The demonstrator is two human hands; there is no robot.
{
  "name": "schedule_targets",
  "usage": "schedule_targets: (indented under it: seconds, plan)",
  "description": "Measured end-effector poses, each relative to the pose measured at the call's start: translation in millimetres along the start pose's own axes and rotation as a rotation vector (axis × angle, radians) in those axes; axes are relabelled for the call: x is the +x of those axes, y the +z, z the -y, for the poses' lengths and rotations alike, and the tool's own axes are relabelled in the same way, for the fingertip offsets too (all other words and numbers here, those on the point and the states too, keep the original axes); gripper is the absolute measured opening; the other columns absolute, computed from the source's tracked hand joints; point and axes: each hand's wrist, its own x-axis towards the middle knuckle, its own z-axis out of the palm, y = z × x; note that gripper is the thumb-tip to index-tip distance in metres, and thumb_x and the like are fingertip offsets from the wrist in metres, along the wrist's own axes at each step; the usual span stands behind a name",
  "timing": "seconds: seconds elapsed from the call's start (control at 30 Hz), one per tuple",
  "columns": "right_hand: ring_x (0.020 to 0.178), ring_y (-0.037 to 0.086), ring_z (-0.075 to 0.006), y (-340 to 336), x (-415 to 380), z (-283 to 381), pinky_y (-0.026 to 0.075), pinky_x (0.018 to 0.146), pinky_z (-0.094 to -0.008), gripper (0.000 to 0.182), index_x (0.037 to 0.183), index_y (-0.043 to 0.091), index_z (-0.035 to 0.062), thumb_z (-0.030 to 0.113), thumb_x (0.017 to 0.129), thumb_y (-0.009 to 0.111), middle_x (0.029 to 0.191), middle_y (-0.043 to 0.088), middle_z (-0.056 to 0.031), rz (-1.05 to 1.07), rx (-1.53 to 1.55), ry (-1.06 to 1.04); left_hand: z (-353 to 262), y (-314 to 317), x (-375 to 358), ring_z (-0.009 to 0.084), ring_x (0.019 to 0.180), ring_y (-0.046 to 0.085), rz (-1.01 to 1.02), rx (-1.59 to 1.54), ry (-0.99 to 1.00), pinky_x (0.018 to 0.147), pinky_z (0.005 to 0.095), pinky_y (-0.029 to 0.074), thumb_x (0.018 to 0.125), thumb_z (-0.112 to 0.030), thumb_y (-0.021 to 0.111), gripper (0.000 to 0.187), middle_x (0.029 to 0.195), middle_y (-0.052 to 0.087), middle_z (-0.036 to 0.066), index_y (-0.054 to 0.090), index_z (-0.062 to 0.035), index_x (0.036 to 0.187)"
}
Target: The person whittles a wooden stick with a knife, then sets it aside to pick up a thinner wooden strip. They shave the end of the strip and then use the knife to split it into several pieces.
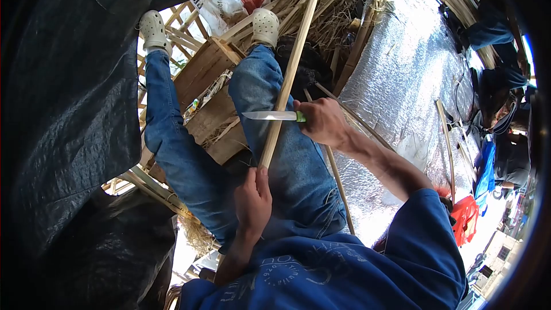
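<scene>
A long, pale strip of bamboo or wood (298, 51) runs from my lap up past the top edge of the view. My left hand (252, 200) is closed around its lower end, over my thighs. In my right hand (323, 121) is a knife (270, 115) with a green handle, mostly hidden by my fingers. Its blade lies crosswise over the strip, pointing left, and appears to touch it. The strip passes over my raised knee in blue jeans (255, 83).
Silver foil sheeting (396, 74) spreads to my right, with thin sticks (446, 149) on it. Black plastic sheeting (69, 97) hangs at left. Wooden boards (201, 72) and straw (327, 8) lie around my feet. A red bag (465, 218) is at right; another person (508, 80) sits beyond.
</scene>
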Motion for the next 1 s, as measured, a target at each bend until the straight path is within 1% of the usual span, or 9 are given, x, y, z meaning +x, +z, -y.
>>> schedule_targets:
  seconds: [0.07,0.13,0.27,0.33,0.67,0.73,0.87,0.93,1.0]
  plan:
    - [0.047,0.057,-0.0313,-2.0,1.0,1.2,0.044,0.045,-0.0415,0.026,0.076,0.066,0.0073,0.022,0.093,0.051,0.053,0.057,-0.0111,-0.012,0.024,0.010,0.4,0.1,-0.2,0.0363,0.053,0.059,0.011,-0.012,-0.005,0.044,0.0409,0.039,0.098,-0.022,0.047,0.027,0.055,0.054,0.017,0.052,-0.0028,0.080]
    - [0.047,0.057,-0.0325,-5.1,3.5,4.4,0.044,0.046,-0.0419,0.029,0.074,0.066,0.0066,0.022,0.093,0.051,0.053,0.057,-0.0124,0.123,-0.011,0.138,0.9,0.0,-0.9,0.0363,0.053,0.059,0.020,0.002,-0.004,0.044,0.0410,0.039,0.098,-0.022,0.047,0.027,0.055,0.054,0.017,0.052,-0.0029,0.080]
    - [0.046,0.056,-0.0330,4.3,5.4,-0.1,0.045,0.045,-0.0422,0.033,0.070,0.065,0.0062,0.023,0.094,0.049,0.051,0.056,-0.0131,0.090,0.001,0.095,-4.9,-2.7,-0.8,0.0366,0.055,0.060,0.046,0.085,-0.031,0.044,0.0420,0.040,0.098,-0.022,0.047,0.025,0.058,0.056,0.018,0.053,-0.0032,0.082]
    - [0.045,0.056,-0.0333,7.4,7.6,-3.4,0.045,0.044,-0.0423,0.038,0.067,0.063,0.0056,0.023,0.096,0.047,0.050,0.055,-0.0130,0.018,-0.043,0.016,-6.7,-3.1,-1.4,0.0368,0.056,0.061,0.043,0.107,-0.034,0.045,0.0424,0.041,0.098,-0.022,0.047,0.024,0.059,0.057,0.018,0.053,-0.0034,0.084]
    - [0.044,0.056,-0.0342,25.8,27.8,-13.5,0.045,0.043,-0.0425,0.041,0.065,0.058,0.0054,0.023,0.099,0.042,0.049,0.055,-0.0126,-0.183,-0.070,0.009,-3.7,-1.5,2.9,0.0376,0.059,0.062,-0.016,0.102,-0.014,0.046,0.0434,0.043,0.098,-0.023,0.047,0.024,0.061,0.059,0.019,0.055,-0.0035,0.087]
    - [0.033,0.045,-0.0281,30.7,24.8,-17.1,0.036,0.035,-0.0394,0.038,0.065,0.055,0.0066,0.021,0.099,0.047,0.045,0.048,-0.0088,-0.345,-0.079,-0.160,2.3,0.1,2.6,0.0377,0.059,0.062,-0.007,0.073,-0.015,0.046,0.0435,0.042,0.098,-0.023,0.047,0.025,0.060,0.058,0.019,0.055,-0.0034,0.086]
    - [0.043,0.055,-0.0337,17.7,17.5,-9.8,0.043,0.040,-0.0417,0.043,0.063,0.055,0.0055,0.024,0.099,0.041,0.049,0.054,-0.0123,-0.133,-0.114,-0.053,0.1,0.1,2.9,0.0381,0.057,0.060,0.008,0.047,-0.034,0.045,0.0436,0.040,0.098,-0.023,0.047,0.026,0.058,0.056,0.019,0.054,-0.0032,0.082]
    - [0.042,0.056,-0.0289,16.9,22.5,-13.8,0.043,0.039,-0.0404,0.042,0.065,0.057,0.0059,0.024,0.100,0.040,0.051,0.056,-0.0103,-0.138,-0.206,-0.102,-0.1,2.1,3.3,0.0382,0.057,0.060,-0.008,0.046,-0.020,0.045,0.0438,0.040,0.098,-0.023,0.047,0.027,0.057,0.055,0.019,0.054,-0.0032,0.082]
    - [0.033,0.042,-0.0177,20.8,29.5,-20.4,0.033,0.031,-0.0350,0.038,0.066,0.054,0.0091,0.023,0.100,0.043,0.044,0.043,-0.0034,-0.110,-0.307,-0.054,1.0,0.7,0.0,0.0384,0.056,0.060,-0.026,0.053,-0.009,0.045,0.0440,0.040,0.098,-0.023,0.048,0.027,0.057,0.055,0.019,0.053,-0.0032,0.081]
